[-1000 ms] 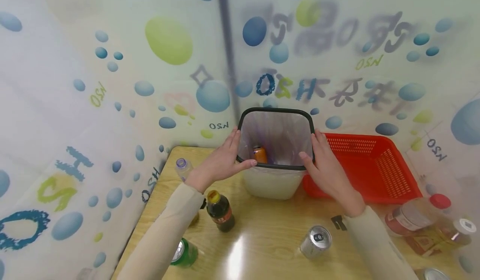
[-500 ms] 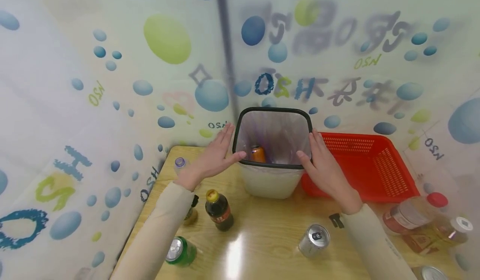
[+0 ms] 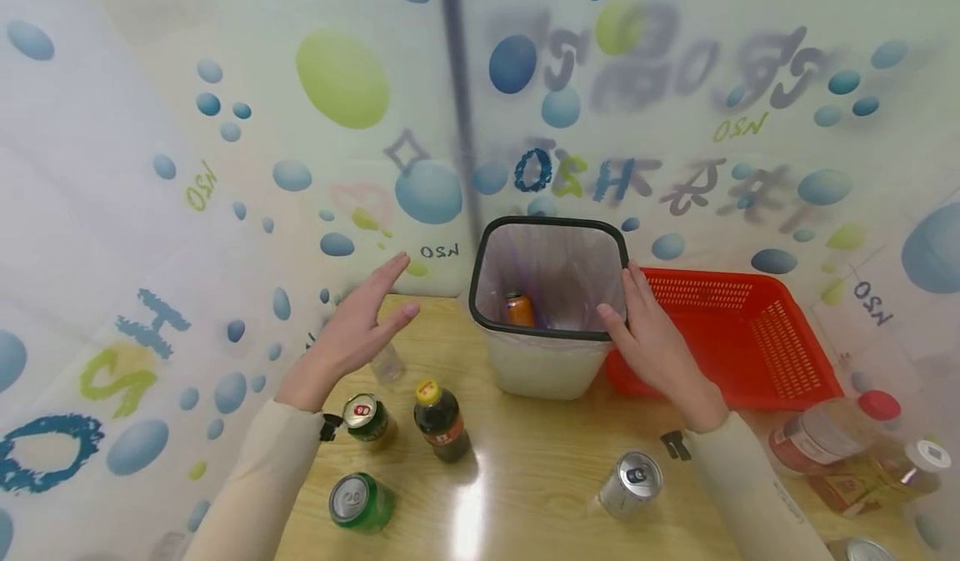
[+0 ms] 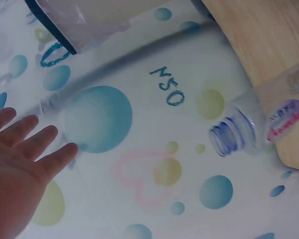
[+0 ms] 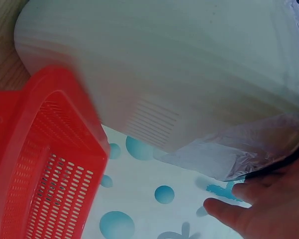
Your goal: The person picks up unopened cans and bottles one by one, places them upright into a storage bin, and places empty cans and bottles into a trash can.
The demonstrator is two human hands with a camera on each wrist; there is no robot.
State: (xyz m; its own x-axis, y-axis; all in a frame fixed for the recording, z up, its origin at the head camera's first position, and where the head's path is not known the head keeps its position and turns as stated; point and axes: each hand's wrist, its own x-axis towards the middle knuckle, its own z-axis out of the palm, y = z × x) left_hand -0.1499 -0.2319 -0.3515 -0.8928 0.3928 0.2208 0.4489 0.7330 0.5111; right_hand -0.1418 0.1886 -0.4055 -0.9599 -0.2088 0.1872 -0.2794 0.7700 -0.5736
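Observation:
A white trash bin with a black rim and clear liner stands at the table's back. Inside it lies an orange can. My right hand rests with straight fingers against the rim's right side; the right wrist view shows that hand by the bunched liner. Apart from the bin, to its left, my left hand hovers with fingers extended and holds nothing. Partly hidden behind it is a clear plastic bottle. The left wrist view shows this uncapped bottle near the spread hand.
A red basket sits right of the bin. On the left are a cola bottle, a dark can and a green can. A silver can and two bottles, one red-capped, stand at right.
My left hand has left the bin's rim and moved left toward the clear bottle, uncovering the dark can. The right hand stays at the rim.

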